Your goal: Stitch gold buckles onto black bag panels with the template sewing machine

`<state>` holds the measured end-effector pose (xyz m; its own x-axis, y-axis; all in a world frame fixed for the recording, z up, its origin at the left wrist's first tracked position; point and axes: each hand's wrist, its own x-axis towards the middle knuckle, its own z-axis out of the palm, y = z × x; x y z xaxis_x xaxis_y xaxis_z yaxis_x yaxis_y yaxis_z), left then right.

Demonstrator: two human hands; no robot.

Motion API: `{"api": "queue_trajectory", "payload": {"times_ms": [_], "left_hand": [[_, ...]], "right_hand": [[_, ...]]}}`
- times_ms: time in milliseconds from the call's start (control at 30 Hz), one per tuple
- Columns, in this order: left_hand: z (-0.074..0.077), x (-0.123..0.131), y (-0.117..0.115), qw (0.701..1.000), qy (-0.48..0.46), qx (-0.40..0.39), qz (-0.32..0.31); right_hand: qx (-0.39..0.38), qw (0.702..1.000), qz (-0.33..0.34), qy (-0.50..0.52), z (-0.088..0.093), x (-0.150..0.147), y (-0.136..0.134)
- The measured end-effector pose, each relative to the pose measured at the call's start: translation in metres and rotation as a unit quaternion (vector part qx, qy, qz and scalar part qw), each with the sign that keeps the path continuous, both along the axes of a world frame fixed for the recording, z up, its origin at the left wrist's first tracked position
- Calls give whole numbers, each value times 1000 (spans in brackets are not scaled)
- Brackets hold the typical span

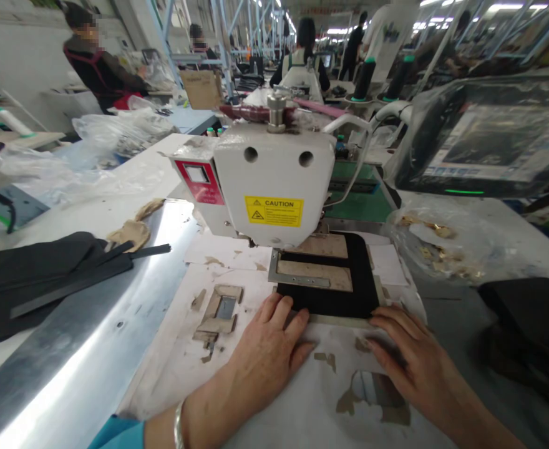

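A black fabric piece (364,274) lies flat under the head of a white sewing machine (274,181). Over it sits a metal clamp frame (297,279) with tan strips. My left hand (274,343) rests with spread fingers, its fingertips at the fabric's near left corner. At the near right corner, my right hand (405,349) touches the edge with its fingers apart. Neither hand grips anything. White sheeting (181,362) with tan tape patches covers the surface beneath both hands.
Black fabric pieces (35,274) lie at the left beside a shiny metal plate (92,337). On the right are a plastic bag of gold-coloured parts (438,243), a plastic-covered screen (490,137) and dark material (531,330). Several people are in the background.
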<state>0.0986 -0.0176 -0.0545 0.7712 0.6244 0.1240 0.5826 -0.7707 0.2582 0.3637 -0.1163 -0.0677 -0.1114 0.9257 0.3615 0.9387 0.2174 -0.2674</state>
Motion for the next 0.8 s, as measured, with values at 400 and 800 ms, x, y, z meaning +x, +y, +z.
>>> {"api": "queue_trajectory", "payload": {"times_ms": [400, 800], "left_hand": [[-1, -1, 0, 1000, 1, 2, -9], [5, 1, -2, 1000, -4, 20, -5]], "right_hand": [[61, 997, -45, 28, 12, 22, 32], [-9, 983, -85, -164, -24, 41, 85]]}}
